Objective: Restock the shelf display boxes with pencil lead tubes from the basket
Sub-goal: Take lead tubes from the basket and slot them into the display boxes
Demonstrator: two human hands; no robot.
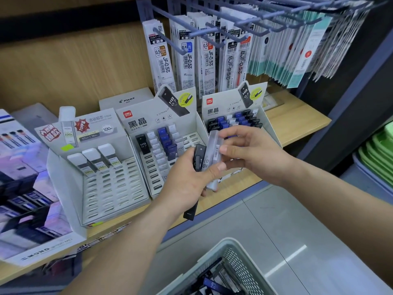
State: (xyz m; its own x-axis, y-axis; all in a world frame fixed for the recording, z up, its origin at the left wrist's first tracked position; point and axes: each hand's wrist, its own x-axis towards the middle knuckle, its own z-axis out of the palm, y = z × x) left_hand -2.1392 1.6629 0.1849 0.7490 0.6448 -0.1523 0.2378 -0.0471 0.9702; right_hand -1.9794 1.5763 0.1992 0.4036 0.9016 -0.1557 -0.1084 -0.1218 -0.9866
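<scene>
Shelf (297, 122) of pale wood over grey floor tiles (287, 220), refill packs (187, 58) hanging on hooks (168, 42) behind.
Three slotted display boxes (136, 124) stand partly filled; before the middle one the left hand (185, 182) grips black tubes (199, 156), the right hand (255, 154) pinches a frosted clear tube (214, 145); more lie in the basket (223, 246) below.

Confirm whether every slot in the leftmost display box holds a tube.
No: the leftmost display box holds only three white-capped tubes at its back, and the slots before them are bare.

black tube (199, 159), clear tube (214, 148), near upright, side by side
</scene>
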